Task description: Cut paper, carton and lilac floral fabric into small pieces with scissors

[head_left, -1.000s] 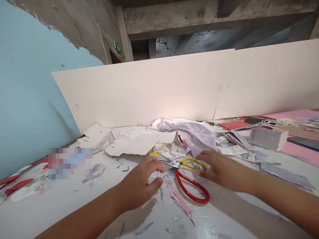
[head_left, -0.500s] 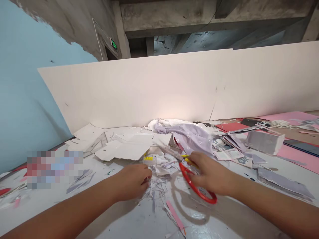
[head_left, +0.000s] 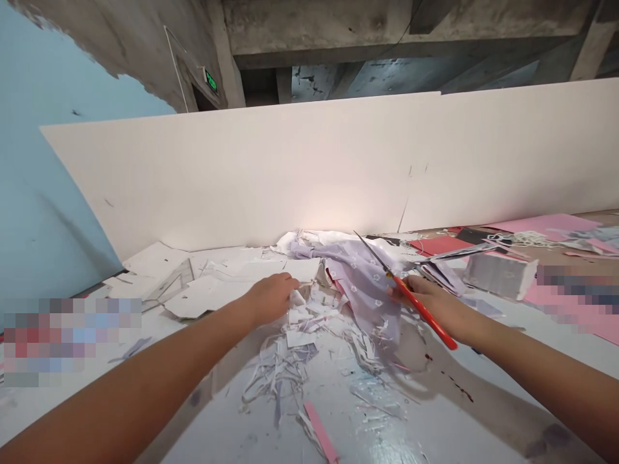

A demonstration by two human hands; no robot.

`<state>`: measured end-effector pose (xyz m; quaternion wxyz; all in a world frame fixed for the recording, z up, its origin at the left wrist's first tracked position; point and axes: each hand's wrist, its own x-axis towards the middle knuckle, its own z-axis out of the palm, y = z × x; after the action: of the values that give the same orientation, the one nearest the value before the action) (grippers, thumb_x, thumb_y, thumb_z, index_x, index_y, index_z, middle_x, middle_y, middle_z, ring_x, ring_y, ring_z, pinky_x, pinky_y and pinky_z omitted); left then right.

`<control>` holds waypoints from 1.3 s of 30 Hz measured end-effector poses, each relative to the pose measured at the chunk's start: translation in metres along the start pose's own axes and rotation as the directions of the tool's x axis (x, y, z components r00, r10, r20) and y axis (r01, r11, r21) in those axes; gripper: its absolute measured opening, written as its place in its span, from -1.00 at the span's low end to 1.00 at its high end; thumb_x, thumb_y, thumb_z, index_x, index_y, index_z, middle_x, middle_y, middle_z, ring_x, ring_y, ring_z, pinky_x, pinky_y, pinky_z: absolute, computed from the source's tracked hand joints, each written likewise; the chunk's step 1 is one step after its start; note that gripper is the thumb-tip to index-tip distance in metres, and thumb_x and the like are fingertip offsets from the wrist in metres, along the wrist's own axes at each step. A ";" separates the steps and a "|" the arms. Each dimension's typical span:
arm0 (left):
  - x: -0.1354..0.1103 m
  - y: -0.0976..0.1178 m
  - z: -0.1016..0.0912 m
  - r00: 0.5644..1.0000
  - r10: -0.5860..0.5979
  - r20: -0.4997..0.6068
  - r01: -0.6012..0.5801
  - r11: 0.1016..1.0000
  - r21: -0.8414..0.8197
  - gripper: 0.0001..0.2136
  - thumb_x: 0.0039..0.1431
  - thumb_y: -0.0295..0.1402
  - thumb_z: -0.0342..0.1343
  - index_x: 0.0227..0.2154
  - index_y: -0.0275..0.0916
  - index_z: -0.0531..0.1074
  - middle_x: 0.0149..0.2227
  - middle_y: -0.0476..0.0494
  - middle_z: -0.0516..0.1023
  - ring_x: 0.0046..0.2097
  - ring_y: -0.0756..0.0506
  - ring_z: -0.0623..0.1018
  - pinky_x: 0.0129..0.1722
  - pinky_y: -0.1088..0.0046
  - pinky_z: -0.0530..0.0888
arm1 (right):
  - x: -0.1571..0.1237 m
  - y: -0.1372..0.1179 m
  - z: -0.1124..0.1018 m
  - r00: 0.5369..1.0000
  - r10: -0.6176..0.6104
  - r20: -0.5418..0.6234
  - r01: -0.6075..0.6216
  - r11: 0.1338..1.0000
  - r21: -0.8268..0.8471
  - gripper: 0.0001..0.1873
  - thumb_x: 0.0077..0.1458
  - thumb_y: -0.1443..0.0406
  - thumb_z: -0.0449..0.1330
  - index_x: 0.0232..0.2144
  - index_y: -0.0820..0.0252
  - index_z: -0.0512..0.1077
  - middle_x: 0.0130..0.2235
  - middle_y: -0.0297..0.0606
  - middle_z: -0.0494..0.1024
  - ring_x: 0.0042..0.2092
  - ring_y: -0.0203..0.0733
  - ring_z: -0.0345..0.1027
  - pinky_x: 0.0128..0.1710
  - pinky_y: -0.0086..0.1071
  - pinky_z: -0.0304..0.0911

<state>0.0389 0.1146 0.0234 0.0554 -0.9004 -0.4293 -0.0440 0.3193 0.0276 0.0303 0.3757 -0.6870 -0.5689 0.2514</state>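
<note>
Red-handled metal scissors [head_left: 422, 308] tilt up and to the left in a person's right hand [head_left: 445, 310], seen nearly edge-on, with slim blades crossing in front of a crumpled lilac sheet printed with white flowers [head_left: 360, 274]. The right hand is wrapped around the handle and appears to hold the tool above a glossy white tabletop [head_left: 232, 444]; how far the blades are parted cannot be told from this angle.

To the left, the person's left hand [head_left: 271, 299] reaches out with fingers curled beside torn white cardboard pieces [head_left: 207, 293] and above a spill of thin white and lilac paper strips [head_left: 273, 377]. Whether its fingertips pinch a scrap cannot be told.

By their look, the scissors should be stiff and light enough for one hand, heavier toward the metal, with a smooth handle that could slide in a loose grip. The safest hold is on the red handle, behind the pivot and clear of the pointed tip. The lilac sheet looks soft and limp, while the loose strips appear almost weightless. Nearer the camera lies a narrow pink strip [head_left: 320, 432]; a tall white panel [head_left: 242, 180] stands behind.
</note>
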 end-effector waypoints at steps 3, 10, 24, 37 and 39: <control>0.008 -0.026 0.002 0.999 -0.032 0.019 0.029 0.989 0.145 -0.68 0.02 -0.48 -0.06 -0.15 -0.12 0.38 -0.08 -0.13 0.42 -0.01 -0.13 0.37 -0.12 0.38 0.33 | 0.006 0.013 0.002 0.996 0.056 0.066 -0.052 0.997 -0.057 -0.69 -0.18 0.12 0.20 -0.60 0.16 0.16 -0.60 -0.43 0.24 -0.54 -0.31 0.12 -0.57 -0.43 0.03; 0.032 -0.048 0.008 0.986 -0.143 -0.087 0.163 0.938 0.306 -0.71 0.06 -0.51 -0.13 -0.18 -0.19 0.36 -0.11 -0.29 0.39 -0.03 -0.25 0.35 -0.15 0.14 0.30 | 0.008 0.028 0.007 0.999 0.027 0.031 -0.022 0.988 -0.151 -0.66 -0.11 0.02 0.13 -0.47 0.16 0.23 -0.48 -0.34 0.38 -0.46 -0.22 0.23 -0.51 -0.39 0.10; 0.064 0.106 0.012 0.998 -0.050 -0.027 0.045 0.987 -0.152 -0.69 0.10 -0.10 -0.16 -0.28 -0.21 0.32 -0.34 -0.16 0.49 -0.28 -0.20 0.49 -0.35 0.30 0.37 | 0.022 0.028 -0.002 0.996 0.028 0.083 -0.040 0.989 0.144 -0.68 -0.18 0.10 0.22 -0.50 0.17 0.20 -0.56 -0.44 0.25 -0.52 -0.34 0.15 -0.56 -0.46 0.04; 0.039 0.125 0.014 0.958 -0.143 -0.248 -0.054 0.760 -0.648 -0.03 -0.26 0.01 0.22 0.15 -0.20 -0.21 0.17 -0.40 -0.05 0.21 -0.30 0.03 0.06 0.15 0.24 | 0.012 -0.020 -0.001 0.891 -0.294 0.345 -0.080 0.646 0.759 -0.79 -0.10 0.22 0.19 -0.58 0.19 0.24 -0.60 -0.44 0.23 -0.55 -0.40 0.09 -0.56 -0.50 0.04; 0.043 0.123 -0.001 0.923 -0.237 -0.303 -0.034 0.735 -0.677 -0.10 -0.17 -0.08 0.20 0.15 -0.21 -0.22 0.18 -0.40 -0.07 0.19 -0.27 0.10 0.05 0.18 0.26 | 0.016 -0.037 -0.004 0.874 -0.322 0.364 -0.104 0.608 0.787 -0.86 -0.10 0.28 0.18 -0.55 0.20 0.27 -0.58 -0.42 0.25 -0.54 -0.39 0.10 -0.56 -0.50 0.03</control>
<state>0.1615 0.0705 0.0223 -0.1949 -0.8091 -0.4155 -0.3670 0.3042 0.0448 0.0635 0.5028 -0.3316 -0.5154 0.6096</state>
